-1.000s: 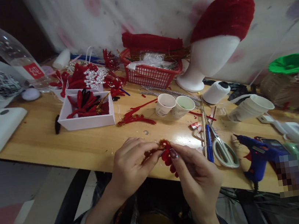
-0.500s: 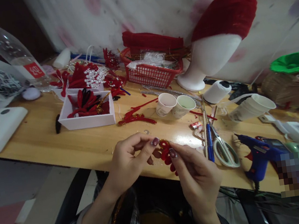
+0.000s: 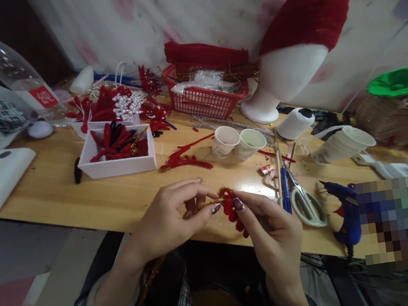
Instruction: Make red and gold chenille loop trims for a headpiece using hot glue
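Over the table's front edge, my right hand (image 3: pixel 272 234) pinches a red looped ornament (image 3: pixel 230 210) between thumb and fingers. The piece looks like fuzzy chenille stems, with gold trim on its upper edge; part of it is hidden by the fingers. My left hand (image 3: pixel 171 218) is closed on a thin gold cord (image 3: pixel 207 204) that runs to the ornament's left side. A length of gold strand also hangs by my left forearm. Beyond my hands lies a similar red piece with gold bits (image 3: pixel 186 162) on the tabletop.
A white box (image 3: pixel 118 166) of red and black stems stands back left. Paper cups (image 3: pixel 250 144), a red basket (image 3: pixel 201 105) and a foam head (image 3: pixel 292 75) are behind. Scissors (image 3: pixel 308 209), a blue pen (image 3: pixel 285 192) and a blue glue gun (image 3: pixel 344 209) lie to the right.
My left hand has turned, its fingers now closer to the ornament, and the gold cord between them shows more plainly. My right hand keeps its pinch on the ornament.
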`<state>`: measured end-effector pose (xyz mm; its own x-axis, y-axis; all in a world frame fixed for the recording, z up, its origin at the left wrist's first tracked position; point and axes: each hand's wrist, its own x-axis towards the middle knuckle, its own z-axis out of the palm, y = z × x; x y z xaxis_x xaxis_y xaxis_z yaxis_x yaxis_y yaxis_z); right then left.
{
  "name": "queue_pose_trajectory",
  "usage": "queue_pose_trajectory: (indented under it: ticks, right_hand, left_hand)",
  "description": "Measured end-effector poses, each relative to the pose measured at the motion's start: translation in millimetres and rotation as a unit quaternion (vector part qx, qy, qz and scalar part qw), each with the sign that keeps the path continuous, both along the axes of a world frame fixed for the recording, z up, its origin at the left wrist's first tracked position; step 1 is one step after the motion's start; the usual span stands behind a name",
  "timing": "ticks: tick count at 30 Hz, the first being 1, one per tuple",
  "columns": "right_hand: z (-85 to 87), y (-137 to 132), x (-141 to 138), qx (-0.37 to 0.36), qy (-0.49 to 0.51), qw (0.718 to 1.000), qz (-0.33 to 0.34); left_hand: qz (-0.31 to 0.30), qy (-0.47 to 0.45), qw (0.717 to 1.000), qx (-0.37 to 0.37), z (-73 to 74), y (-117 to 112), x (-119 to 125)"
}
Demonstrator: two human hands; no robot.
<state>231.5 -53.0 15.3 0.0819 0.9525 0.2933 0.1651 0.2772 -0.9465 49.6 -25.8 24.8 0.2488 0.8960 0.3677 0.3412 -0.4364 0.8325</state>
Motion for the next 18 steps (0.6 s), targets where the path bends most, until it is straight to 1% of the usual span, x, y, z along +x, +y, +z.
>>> queue_pose_trajectory:
  ticks: [3, 6, 8, 10, 12, 14, 16, 18]
  right_hand:
    - [0.9, 1.0, 1.2, -0.001, -0.005, 1.000, 0.009]
    - [0.7, 0.3, 2.4, 0.003, -0.012, 1.000, 0.012]
    - [0.4, -0.6, 3.1, -0.001, -0.018, 1.000, 0.010]
    - [0.1, -1.4, 3.6, -0.006, -0.025, 1.000, 0.014]
    - [-0.2, -1.7, 3.6, -0.007, -0.028, 0.999, 0.018]
    - [-0.4, -1.2, 3.2, -0.010, -0.026, 0.999, 0.019]
    - [-0.3, -0.5, 2.7, -0.016, -0.020, 1.000, 0.016]
    - [0.0, 0.0, 2.2, -0.023, -0.011, 1.000, 0.017]
  left_hand:
    - [-0.013, 0.099, 0.989, 0.109, 5.4, 4.2, -4.7]
    - [-0.018, 0.132, 0.969, 0.206, 6.9, 7.6, -5.9]
    - [-0.024, 0.134, 0.959, 0.250, 6.8, 9.8, -7.6]
    - [-0.043, 0.123, 0.959, 0.253, 7.1, 12.2, -10.4]
    - [-0.068, 0.101, 0.965, 0.233, 8.1, 14.0, -13.4]
    - [-0.079, 0.095, 0.966, 0.229, 9.1, 14.5, -15.6]
    - [-0.076, 0.123, 0.959, 0.242, 9.7, 13.5, -16.8]
    - [-0.067, 0.173, 0.947, 0.262, 9.9, 12.0, -17.4]
